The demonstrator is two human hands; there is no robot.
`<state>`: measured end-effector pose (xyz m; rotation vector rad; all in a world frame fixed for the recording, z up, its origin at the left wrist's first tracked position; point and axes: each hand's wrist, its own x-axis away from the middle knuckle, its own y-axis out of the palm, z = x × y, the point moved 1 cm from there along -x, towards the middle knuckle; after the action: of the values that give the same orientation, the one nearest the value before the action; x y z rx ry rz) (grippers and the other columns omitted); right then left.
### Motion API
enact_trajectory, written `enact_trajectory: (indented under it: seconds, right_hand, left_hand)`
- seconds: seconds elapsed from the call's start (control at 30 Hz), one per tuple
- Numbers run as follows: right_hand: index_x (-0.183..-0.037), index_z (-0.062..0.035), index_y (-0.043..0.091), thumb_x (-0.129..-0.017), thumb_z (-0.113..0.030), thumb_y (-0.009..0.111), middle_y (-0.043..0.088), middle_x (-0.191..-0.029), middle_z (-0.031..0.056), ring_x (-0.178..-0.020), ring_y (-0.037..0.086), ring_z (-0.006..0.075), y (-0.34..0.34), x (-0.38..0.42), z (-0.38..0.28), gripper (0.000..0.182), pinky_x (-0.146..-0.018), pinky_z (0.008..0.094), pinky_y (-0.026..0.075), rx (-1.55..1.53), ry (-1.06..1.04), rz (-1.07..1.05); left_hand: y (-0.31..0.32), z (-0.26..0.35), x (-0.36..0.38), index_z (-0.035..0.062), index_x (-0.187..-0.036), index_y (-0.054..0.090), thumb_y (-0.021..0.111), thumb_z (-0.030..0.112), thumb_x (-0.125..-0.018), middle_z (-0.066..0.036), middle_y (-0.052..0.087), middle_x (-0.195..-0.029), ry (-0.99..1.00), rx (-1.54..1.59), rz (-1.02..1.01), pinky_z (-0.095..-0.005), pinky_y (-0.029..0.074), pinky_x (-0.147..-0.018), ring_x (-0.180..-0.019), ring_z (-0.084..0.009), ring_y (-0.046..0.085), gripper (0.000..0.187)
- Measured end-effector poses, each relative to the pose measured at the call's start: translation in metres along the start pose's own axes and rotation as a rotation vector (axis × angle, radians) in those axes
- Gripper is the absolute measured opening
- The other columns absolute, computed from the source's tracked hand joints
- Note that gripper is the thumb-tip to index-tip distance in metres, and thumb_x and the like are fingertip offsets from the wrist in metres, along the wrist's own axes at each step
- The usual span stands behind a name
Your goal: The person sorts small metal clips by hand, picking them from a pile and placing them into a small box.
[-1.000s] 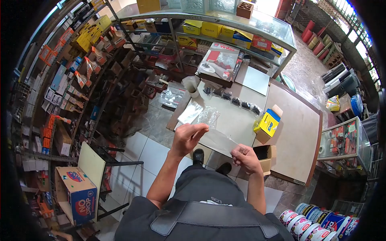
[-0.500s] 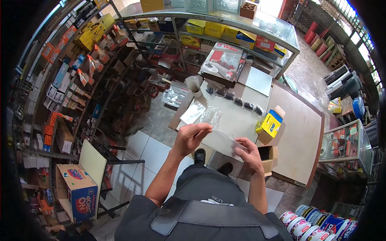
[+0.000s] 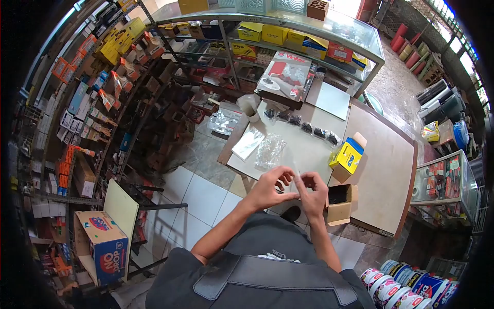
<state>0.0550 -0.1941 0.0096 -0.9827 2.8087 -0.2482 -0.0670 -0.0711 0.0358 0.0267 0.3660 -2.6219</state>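
Note:
My left hand and my right hand are close together in front of my body, fingers curled and fingertips nearly meeting. Between them is a clear plastic bag, thin and hard to make out, pinched by both hands. Just beyond, crumpled clear bags lie on the table beside a flat stack of plastic bags. Right of my right hand stands an open cardboard box with dark contents. A yellow and blue box sits behind it. Small bags of black pieces form a row farther back.
The table extends to the right. At its back lie a large printed box and a white panel. A glass display counter stands behind, loaded shelves on the left, and paint buckets at lower right.
My hands have come together from a wide hold. The plastic bag, stretched out between them before, now shows only faintly. My left hand moved right and my right hand slightly left.

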Motion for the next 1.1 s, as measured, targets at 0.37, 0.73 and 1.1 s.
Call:
enact_trajectory:
  seconds: [0.37,0.73,1.1]
  right_hand:
    - [-0.095,0.0009,0.069,-0.085,-0.007,0.079,0.071,-0.085,0.0061,-0.075,0.066,0.0106,-0.004,-0.002,-0.003,0.016,-0.071,0.0269,0.053,-0.131,0.003,-0.117]
    - [-0.091,0.0,0.062,-0.076,0.006,0.072,0.064,-0.084,0.0101,-0.076,0.064,0.0195,-0.009,-0.006,-0.008,0.019,-0.07,0.0305,0.051,0.167,-0.282,0.069]
    - [-0.092,0.0037,0.068,-0.083,0.002,0.075,0.068,-0.079,0.0042,-0.056,0.057,0.006,-0.017,0.007,-0.016,0.011,-0.051,0.0218,0.045,-0.236,0.08,0.068]
  left_hand:
    - [0.016,-0.003,0.0,0.0003,-0.114,0.064,0.07,0.003,-0.091,-0.011,0.071,-0.1,-0.085,0.064,0.127,-0.0291,0.06,-0.078,-0.091,-0.0153,0.072,0.024]
    - [0.027,-0.009,-0.007,0.0012,-0.114,0.066,0.066,0.007,-0.098,-0.002,0.067,-0.087,-0.205,0.669,0.298,-0.0201,0.041,-0.048,-0.061,-0.0036,0.053,0.017]
    - [0.029,-0.024,-0.006,0.0031,-0.1,0.068,0.061,0.013,-0.098,0.003,0.059,-0.075,-0.376,0.693,0.056,-0.0186,0.03,-0.043,-0.05,0.0008,0.042,0.012]
